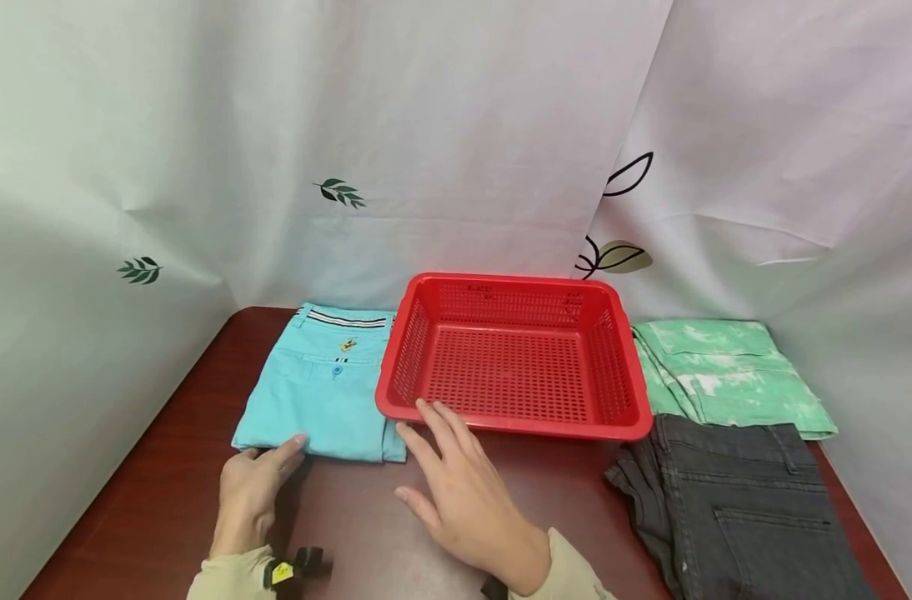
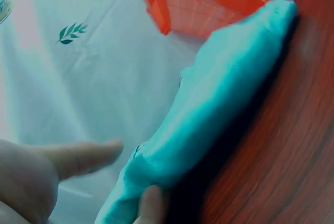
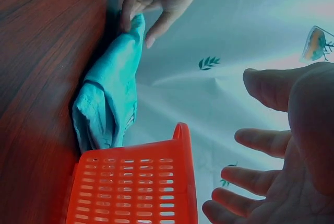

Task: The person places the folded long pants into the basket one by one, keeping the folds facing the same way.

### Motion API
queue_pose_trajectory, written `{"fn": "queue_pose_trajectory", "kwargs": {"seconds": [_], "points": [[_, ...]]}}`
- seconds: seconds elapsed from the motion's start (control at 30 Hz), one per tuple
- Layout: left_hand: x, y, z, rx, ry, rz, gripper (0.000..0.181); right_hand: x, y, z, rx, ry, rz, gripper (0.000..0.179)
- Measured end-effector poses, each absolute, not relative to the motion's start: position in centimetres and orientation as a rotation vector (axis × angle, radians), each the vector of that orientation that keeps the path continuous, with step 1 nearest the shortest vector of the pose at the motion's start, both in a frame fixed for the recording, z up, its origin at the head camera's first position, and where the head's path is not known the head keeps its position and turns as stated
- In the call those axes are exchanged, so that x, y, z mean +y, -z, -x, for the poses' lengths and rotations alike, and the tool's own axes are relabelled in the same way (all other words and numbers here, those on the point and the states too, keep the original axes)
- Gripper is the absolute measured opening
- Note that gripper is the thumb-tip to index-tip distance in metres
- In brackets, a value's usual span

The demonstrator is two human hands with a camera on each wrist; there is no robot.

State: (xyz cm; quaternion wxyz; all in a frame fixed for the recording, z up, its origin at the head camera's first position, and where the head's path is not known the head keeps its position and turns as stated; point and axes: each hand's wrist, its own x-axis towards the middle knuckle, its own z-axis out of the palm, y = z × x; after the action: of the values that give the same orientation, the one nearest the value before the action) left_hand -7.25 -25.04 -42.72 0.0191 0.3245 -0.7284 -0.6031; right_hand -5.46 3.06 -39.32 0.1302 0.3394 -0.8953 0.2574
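Folded turquoise trousers (image 1: 317,392) with a striped waistband lie at the left of the table. My left hand (image 1: 257,487) is at their near edge. In the left wrist view a fingertip touches the lower side of the turquoise fold (image 2: 193,125), while the thumb (image 2: 86,158) stands apart above the cloth. My right hand (image 1: 467,496) is spread, fingers extended and holding nothing, near the front rim of a red plastic basket (image 1: 512,427). From the right wrist, the spread fingers (image 3: 255,179) show beside the basket wall (image 3: 130,182).
Green-and-white folded trousers (image 1: 734,375) lie right of the basket. Dark grey folded jeans (image 1: 756,508) are nearer, partly over them. A pale curtain with leaf prints (image 1: 463,142) surrounds the dark red wooden table (image 1: 178,492). The basket overlaps the turquoise trousers' right side in the head view.
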Motion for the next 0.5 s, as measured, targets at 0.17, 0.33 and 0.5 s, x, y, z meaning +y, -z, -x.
{"fn": "queue_pose_trajectory", "kwargs": {"seconds": [0.17,0.33,0.5], "points": [[-24.3,42.8,7.9,-2.289,1.957,-0.899,0.112,3.0,39.5,5.4,-2.603,-0.750,-0.996,0.060],[-23.1,42.9,8.4,-2.114,2.079,-0.886,0.114,3.0,39.6,5.4,-2.600,-0.750,-1.005,0.060],[-22.4,43.0,8.7,-2.007,2.144,-0.901,0.110,2.9,39.7,5.4,-2.578,-0.750,-1.007,0.060]]}}
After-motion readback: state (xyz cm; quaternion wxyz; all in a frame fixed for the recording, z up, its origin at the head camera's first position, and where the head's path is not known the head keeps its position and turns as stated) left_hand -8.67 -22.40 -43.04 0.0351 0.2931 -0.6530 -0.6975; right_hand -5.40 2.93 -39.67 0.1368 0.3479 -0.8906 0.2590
